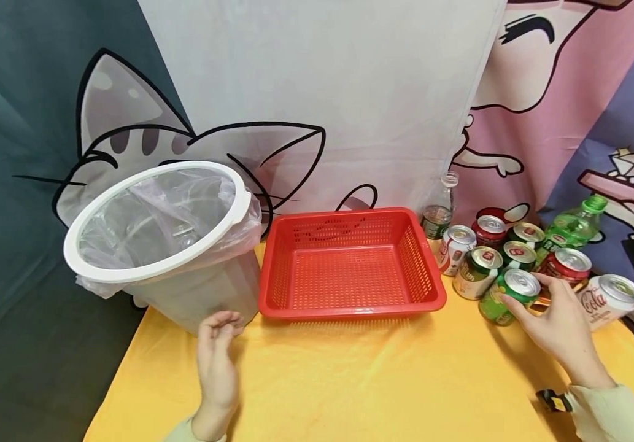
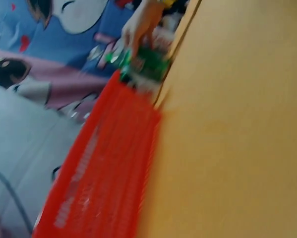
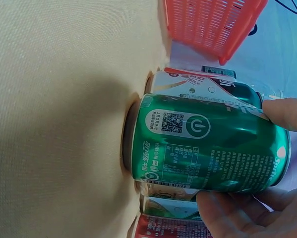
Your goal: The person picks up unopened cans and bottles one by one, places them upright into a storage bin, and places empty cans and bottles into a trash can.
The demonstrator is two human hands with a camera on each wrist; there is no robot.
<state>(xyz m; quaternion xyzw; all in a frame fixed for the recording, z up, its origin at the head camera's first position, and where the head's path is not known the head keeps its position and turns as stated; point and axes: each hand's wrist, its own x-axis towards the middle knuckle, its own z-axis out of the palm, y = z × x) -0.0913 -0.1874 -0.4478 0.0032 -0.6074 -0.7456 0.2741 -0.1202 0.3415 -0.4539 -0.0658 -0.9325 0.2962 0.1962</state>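
Observation:
A green Sprite can [image 1: 498, 305] stands at the front of a group of cans on the right. My right hand [image 1: 562, 325] holds it between thumb and fingers near its top. In the right wrist view the can [image 3: 207, 144] lies across the picture, its base at the yellow cloth. My left hand [image 1: 218, 368] holds nothing; its fingers are loosely bent, just in front of the lined bin [image 1: 206, 301]. Around the Sprite can stand a green-and-white can [image 1: 471, 281], a red can [image 1: 565, 265] and a white cola can [image 1: 598, 304].
A red perforated basket [image 1: 350, 311] sits mid-table, right of the bin. Behind the cans are a clear bottle [image 1: 438, 212] and a green bottle [image 1: 573, 226]. Several more cans stand packed between them. A printed cloth [image 1: 322, 73] hangs along the table's back.

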